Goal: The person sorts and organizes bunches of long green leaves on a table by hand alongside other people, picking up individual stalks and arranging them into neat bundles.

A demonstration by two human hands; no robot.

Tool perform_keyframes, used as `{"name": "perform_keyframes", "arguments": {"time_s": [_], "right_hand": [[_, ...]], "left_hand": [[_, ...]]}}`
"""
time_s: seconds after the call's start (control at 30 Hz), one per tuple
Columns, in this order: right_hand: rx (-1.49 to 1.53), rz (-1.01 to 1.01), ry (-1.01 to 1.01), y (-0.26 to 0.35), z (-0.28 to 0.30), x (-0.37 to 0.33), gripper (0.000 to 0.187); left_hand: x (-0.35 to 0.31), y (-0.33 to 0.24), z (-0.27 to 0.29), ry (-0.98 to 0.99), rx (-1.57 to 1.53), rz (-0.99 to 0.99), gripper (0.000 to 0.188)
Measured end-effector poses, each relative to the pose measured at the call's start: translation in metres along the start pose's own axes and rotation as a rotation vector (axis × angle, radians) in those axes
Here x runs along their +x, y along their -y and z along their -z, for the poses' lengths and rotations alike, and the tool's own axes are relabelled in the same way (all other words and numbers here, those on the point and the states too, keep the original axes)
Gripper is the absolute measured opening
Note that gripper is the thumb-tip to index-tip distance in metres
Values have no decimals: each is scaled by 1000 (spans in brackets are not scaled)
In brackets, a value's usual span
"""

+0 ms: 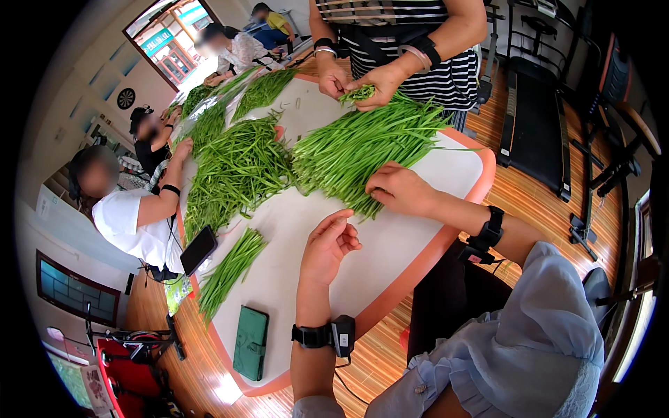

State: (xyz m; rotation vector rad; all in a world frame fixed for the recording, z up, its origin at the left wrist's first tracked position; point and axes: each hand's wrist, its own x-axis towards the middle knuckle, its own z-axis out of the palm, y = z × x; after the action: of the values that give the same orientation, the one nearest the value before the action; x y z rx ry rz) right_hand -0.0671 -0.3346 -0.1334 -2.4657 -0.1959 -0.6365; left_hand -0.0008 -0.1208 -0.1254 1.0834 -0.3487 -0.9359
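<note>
Lettered signage (pixel 157 42) outside, left hand (pixel 330 242) half-open, empty; right hand (pixel 401 190) on stems (pixel 366 143), grip unclear.

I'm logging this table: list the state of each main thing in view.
Large stalk pile: roughly aligned
Left hand: half-curled, seemingly empty
Right hand: against large stalk pile, grip unclear
Leafy heap: tangled
Small bundle: aligned, lying apart
Green wallet case: closed, flat
Black phone: tilted, dark-screened
Treadmill: unoccupied

Through the head view I saw the right hand (pixel 401 190) at the edge of a large green stalk pile (pixel 362 150), the left hand (pixel 329 245) raised nearby, fingers loosely curled. A smaller bundle (pixel 232 270) and a green case (pixel 250 343) lay on the white table (pixel 282 237); opposite, a person in stripes (pixel 435 80) held a bunch (pixel 357 93).
</note>
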Motion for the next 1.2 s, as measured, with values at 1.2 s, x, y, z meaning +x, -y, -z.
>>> {"name": "perform_keyframes", "arguments": {"time_s": [1.2], "right_hand": [[-250, -20, -8, 2, -3, -2, 9]], "left_hand": [[7, 7, 14, -216, -194, -43, 25]]}}
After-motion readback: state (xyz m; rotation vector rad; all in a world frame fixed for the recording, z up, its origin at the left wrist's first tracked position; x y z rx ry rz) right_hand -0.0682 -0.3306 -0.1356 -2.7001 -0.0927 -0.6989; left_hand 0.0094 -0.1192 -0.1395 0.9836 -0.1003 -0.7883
